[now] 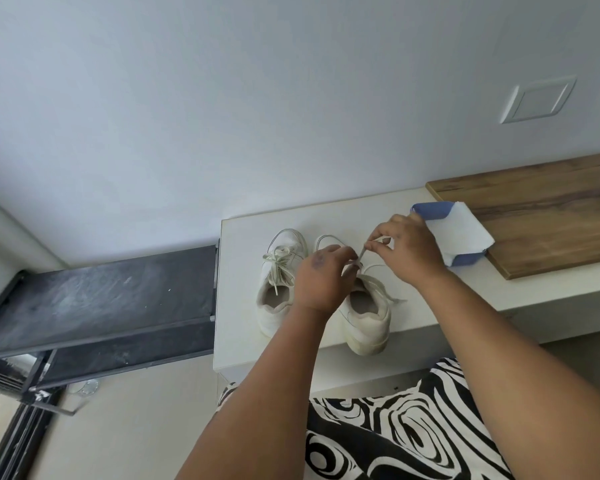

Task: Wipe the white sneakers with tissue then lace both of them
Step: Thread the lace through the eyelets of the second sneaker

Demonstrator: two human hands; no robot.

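Observation:
Two white sneakers stand side by side on a white counter [243, 341], toes toward the wall. The left sneaker [278, 289] has its lace tied in a bow. Over the right sneaker [366, 320], my left hand [321, 278] pinches one strand of the lace [383, 289] at the tongue. My right hand [404, 251] pinches another strand just above it, between thumb and forefinger. A loose lace end trails off to the right of that sneaker. A blue pack with a white tissue [459, 237] sticking out lies behind my right hand.
A wooden board [541, 209] lies on the counter at the right. A dark metal rack [101, 306] stands to the left, lower than the counter. The grey wall rises right behind the sneakers. My black-and-white patterned clothing [395, 427] is against the counter's front edge.

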